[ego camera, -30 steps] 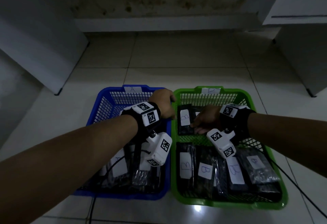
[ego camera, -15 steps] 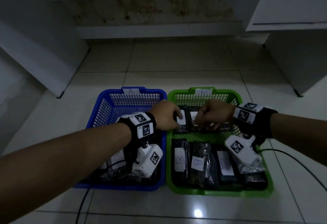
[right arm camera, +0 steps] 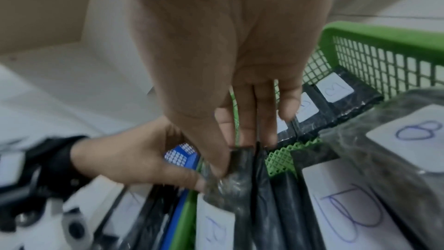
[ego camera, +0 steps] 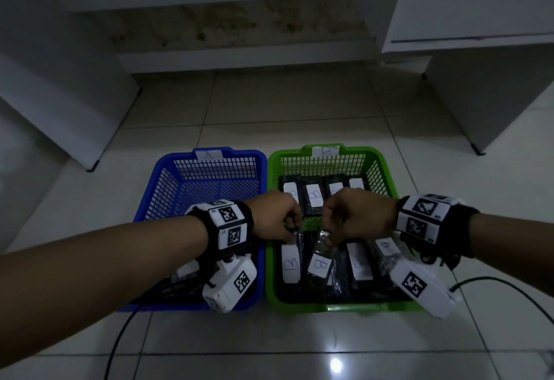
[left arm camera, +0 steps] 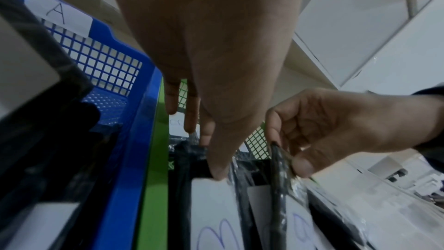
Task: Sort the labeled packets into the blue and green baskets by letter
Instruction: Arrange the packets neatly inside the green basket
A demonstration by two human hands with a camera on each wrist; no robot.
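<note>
A blue basket (ego camera: 239,153) tagged A stands left of a green basket (ego camera: 356,150) tagged B on the tiled floor. The green basket holds two rows of black packets with white B labels, a back row (ego camera: 314,198) and a front row. My left hand (ego camera: 287,223) pinches the top of the leftmost front B packet (ego camera: 290,264), thumb on its upper edge (left arm camera: 216,174). My right hand (ego camera: 332,223) pinches the top of the neighbouring B packet (ego camera: 320,264), which stands tilted (right arm camera: 240,161). Packets in the blue basket (ego camera: 186,268) lie mostly hidden under my left arm.
A white cabinet (ego camera: 494,79) stands at the right and a white panel (ego camera: 60,94) at the left. A low step runs along the back wall. Black cables trail on the floor at the right (ego camera: 494,282) and lower left (ego camera: 120,337).
Both hands came back from the green basket's back row to its front row. They now pinch the tops of two front packets; the back row is uncovered.
</note>
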